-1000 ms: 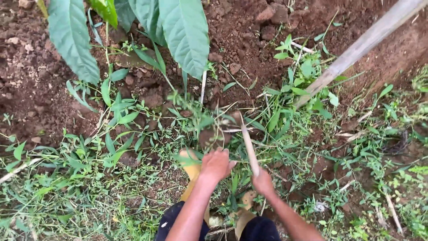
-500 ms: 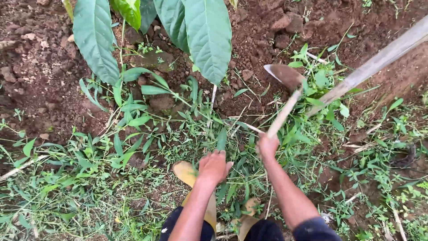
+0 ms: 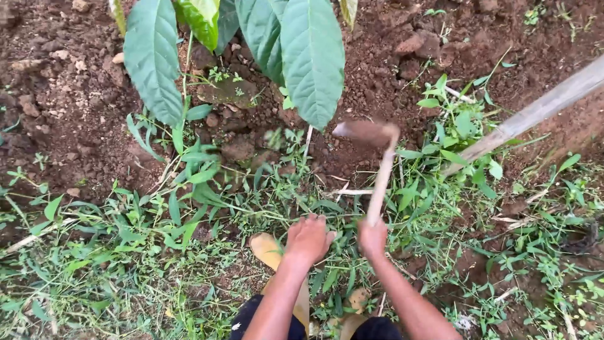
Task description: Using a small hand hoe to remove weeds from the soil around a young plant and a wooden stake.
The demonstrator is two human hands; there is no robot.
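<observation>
Right hand (image 3: 372, 238) clamped on short wooden-handled hoe (image 3: 379, 170), blade raised; left hand (image 3: 308, 238) spread on green weeds (image 3: 189, 208). Far soil bare, near patch unweeded.

Both bare forearms reach forward, close together. The left hand (image 3: 308, 239) is spread, palm down, fingers loosely apart. Just beside it, the right hand (image 3: 372, 238) is clenched in a fist, knuckles up.

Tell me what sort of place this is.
Probably a garden plot or small farm field outdoors: loose reddish-brown tilled soil, a young plant with broad green leaves, and low green weeds, with the right hand holding a short wooden-handled hoe.
</observation>
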